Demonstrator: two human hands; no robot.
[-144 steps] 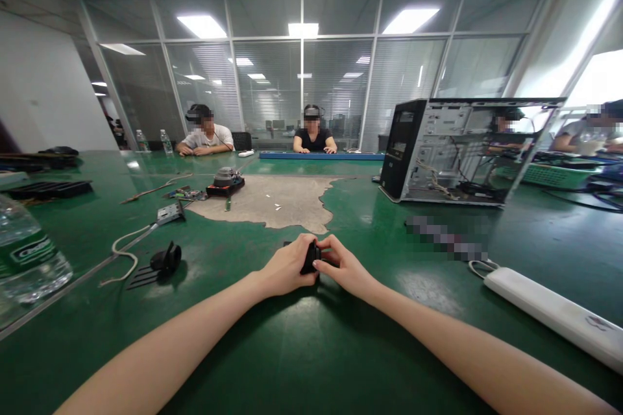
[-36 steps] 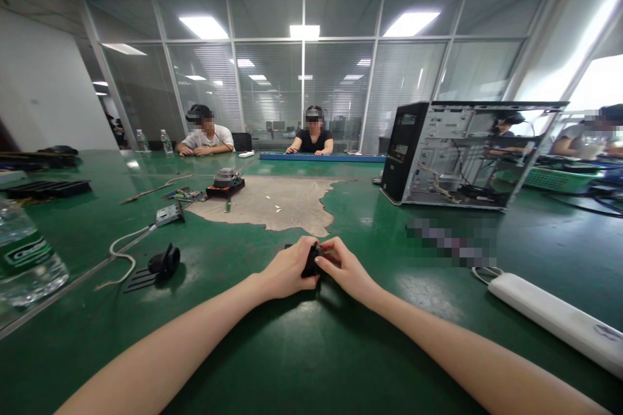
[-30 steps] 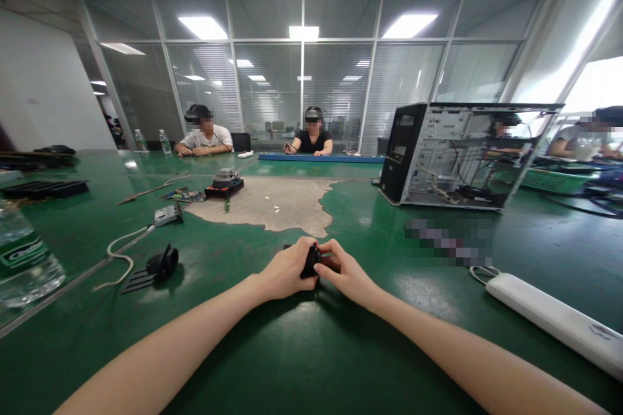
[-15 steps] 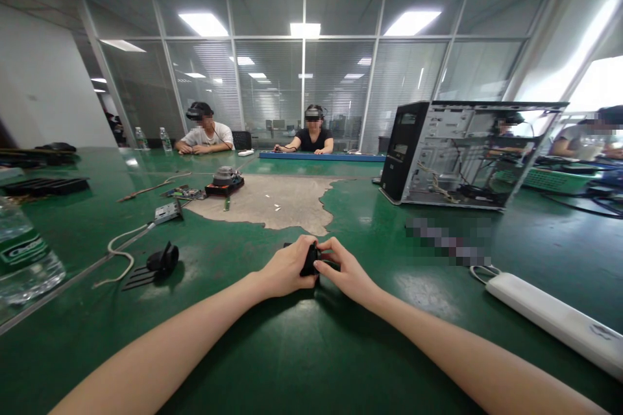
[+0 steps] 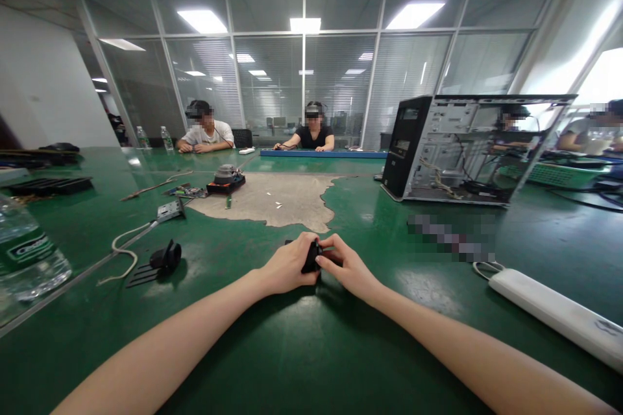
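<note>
The left hand (image 5: 291, 267) is grasping a small black part (image 5: 309, 264), and the right hand (image 5: 346, 268) pinches it at its three-o'clock side. It is between them — whether it touches the green tabletop (image 5: 302, 356), I cannot tell. At nine o'clock from it lies a black plastic piece (image 5: 164, 259); at two o'clock stands an open computer case (image 5: 407, 150).

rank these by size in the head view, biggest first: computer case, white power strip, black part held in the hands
1. Computer case
2. White power strip, cut off by the picture's edge
3. Held black part, partly covered
</note>
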